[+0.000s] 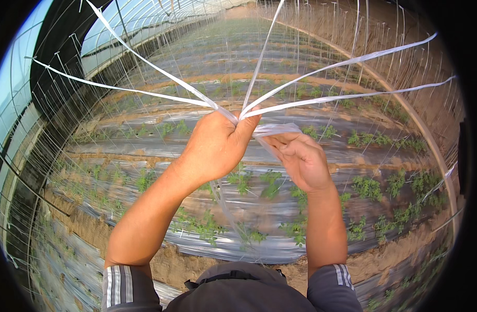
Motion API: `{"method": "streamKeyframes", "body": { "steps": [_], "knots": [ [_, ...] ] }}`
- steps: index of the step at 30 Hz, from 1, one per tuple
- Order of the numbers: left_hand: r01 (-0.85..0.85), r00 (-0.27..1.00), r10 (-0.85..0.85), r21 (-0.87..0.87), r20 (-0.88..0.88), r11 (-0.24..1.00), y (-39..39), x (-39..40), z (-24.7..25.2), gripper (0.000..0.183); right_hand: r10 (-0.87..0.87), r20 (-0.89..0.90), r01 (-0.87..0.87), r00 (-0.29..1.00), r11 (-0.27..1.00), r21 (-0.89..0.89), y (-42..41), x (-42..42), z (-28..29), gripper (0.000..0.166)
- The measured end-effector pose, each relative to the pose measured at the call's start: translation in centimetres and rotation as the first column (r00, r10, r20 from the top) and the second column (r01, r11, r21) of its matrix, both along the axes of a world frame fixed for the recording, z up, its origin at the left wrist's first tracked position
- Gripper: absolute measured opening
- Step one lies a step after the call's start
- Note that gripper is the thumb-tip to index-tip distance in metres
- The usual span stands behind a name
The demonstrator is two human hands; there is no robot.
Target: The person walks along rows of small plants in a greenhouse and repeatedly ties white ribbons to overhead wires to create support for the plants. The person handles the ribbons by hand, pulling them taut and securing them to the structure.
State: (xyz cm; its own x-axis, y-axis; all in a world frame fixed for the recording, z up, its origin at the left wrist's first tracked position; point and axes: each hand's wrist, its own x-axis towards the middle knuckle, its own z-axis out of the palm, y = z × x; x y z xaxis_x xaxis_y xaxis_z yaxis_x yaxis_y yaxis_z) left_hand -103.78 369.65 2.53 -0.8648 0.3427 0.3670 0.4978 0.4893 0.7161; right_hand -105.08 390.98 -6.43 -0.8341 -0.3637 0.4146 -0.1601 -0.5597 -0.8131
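Several white plastic strips fan out overhead, among them a left strip (156, 66) and a right strip (340, 64). They converge in my left hand (219, 146), which is shut around them with the thumb on top. To its right, my right hand (306, 162) has its fingers inside a looped bunch of thin translucent plastic strip (277, 130), apparently gripping it between fingers and thumb. Below my left wrist a loose translucent tail (227, 204) hangs toward the ground. The part of the strips inside my left fist is hidden.
Rows of young green plants (367, 188) grow through shiny plastic mulch film (277, 249) on soil beds. Many thin vertical strings (137, 70) hang around me. A long pale curved pole or pipe (421, 124) runs along the right. The greenhouse's translucent cover (145, 23) arches at upper left.
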Motion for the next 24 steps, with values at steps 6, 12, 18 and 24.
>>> {"method": "streamKeyframes", "body": {
  "steps": [6,12,18,24],
  "knots": [
    [0.031,0.999,-0.028,0.068,-0.040,0.997,0.9,-0.5,-1.0,0.055,0.107,-0.215,0.005,0.971,0.885,0.466,-6.9,1.4,0.6,0.035],
    [0.050,0.994,-0.072,0.250,0.080,0.967,0.8,-1.2,-0.1,0.057,-0.499,-0.658,0.752,0.563,0.640,0.159,-7.8,5.0,-1.7,0.028],
    [0.133,0.989,-0.147,0.351,0.014,0.927,-1.0,-2.3,1.3,0.054,-0.562,-0.814,0.716,-0.146,0.508,-0.479,-7.5,14.3,-5.2,0.028],
    [-0.025,0.967,0.064,0.157,-0.248,0.987,-1.6,-2.6,3.8,0.058,-0.626,-0.287,0.688,0.725,0.651,0.321,-4.1,15.8,-20.0,0.043]
  ]
}}
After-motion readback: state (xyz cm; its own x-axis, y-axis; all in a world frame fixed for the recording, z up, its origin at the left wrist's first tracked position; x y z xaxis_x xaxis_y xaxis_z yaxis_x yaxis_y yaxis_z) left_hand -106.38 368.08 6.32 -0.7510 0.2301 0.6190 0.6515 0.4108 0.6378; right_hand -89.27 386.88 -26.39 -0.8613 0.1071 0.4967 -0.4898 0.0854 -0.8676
